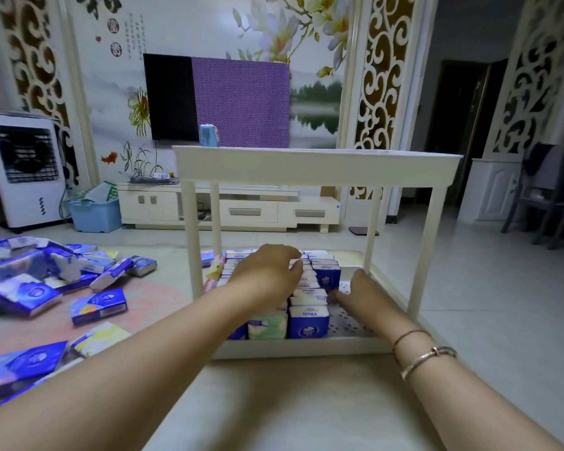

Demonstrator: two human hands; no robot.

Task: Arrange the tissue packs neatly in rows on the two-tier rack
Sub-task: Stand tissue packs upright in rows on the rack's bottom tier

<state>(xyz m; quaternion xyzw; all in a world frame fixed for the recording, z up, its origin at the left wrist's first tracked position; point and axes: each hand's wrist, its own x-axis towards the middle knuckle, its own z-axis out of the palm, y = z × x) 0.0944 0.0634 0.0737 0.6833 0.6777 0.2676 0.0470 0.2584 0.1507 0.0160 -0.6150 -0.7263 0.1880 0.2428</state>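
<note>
A white two-tier rack [316, 164] stands on the floor in front of me. Its lower tier [293, 348] holds several blue and white tissue packs [308, 322] standing in rows. My left hand [267, 275] lies on top of the rows, fingers bent over the packs. My right hand [355, 286] reaches in at the right side of the rows, its fingertips against the packs and partly hidden behind them. One light blue pack [209, 135] stands on the upper tier at the back left. Several loose packs [46, 281] lie scattered on the floor to the left.
A white TV cabinet [228, 206] runs along the far wall under a partly covered television [215, 99]. A blue plastic bin [95, 214] and a white air cooler [23, 167] stand at the left. Chairs [544, 190] stand at the far right.
</note>
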